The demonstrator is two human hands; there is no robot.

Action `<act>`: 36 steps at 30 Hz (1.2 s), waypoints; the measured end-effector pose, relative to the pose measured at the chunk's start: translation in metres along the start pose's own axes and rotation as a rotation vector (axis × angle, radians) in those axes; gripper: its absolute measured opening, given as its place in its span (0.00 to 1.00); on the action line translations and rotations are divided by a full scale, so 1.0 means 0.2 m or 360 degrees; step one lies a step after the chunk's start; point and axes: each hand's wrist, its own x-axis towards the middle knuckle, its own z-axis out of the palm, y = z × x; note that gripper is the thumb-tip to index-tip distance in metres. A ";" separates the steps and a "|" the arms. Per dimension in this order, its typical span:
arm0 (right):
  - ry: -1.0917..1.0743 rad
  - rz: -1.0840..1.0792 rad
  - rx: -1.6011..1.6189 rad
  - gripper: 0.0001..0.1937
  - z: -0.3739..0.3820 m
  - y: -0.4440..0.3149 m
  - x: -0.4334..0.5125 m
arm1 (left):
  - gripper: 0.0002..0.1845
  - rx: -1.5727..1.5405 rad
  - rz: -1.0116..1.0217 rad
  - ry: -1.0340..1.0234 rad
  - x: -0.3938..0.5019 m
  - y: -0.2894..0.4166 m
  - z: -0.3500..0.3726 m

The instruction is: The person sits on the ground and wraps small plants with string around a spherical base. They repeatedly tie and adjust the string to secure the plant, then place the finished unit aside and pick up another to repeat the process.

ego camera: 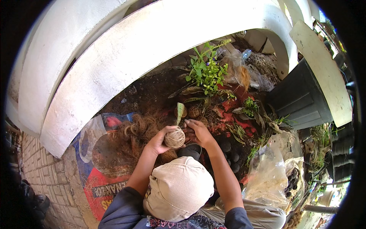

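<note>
My left hand (pixel 160 140) is closed around a fibre-covered ball wrapped in string (pixel 174 138). A single upright green leaf cutting (pixel 180 112) stands out of the ball's top. Just right of the ball is my right hand (pixel 197 132), its thumb and fingers brought together near the ball's side; a thread between them is too fine to make out. Beyond the hands lie several finished-looking string-wrapped balls (pixel 194 112). A heap of loose brown coconut fibre (pixel 140 128) spreads to the left of my left hand.
A round, soil-stained board (pixel 110 154) lies at left on a printed red and blue sheet (pixel 97 186). Dark round balls (pixel 234 157) sit right of my right arm, near clear plastic bags (pixel 266 174). Leafy plants (pixel 210 71), a black pot (pixel 300 97) and curved white panels (pixel 160 37) stand beyond.
</note>
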 end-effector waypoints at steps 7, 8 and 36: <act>-0.0002 -0.0618 -0.0959 0.11 0.16 -0.10 -0.11 | 0.25 0.0075 0.0140 0.0218 0.04 -0.03 0.00; -0.0090 -0.0548 -0.1004 0.11 0.16 -0.09 -0.14 | 0.25 0.0157 0.0190 0.0325 0.04 -0.03 0.00; 0.0254 -0.0552 -0.0982 0.13 0.10 -0.02 0.03 | 0.21 0.0167 0.0101 0.0347 0.01 -0.02 0.05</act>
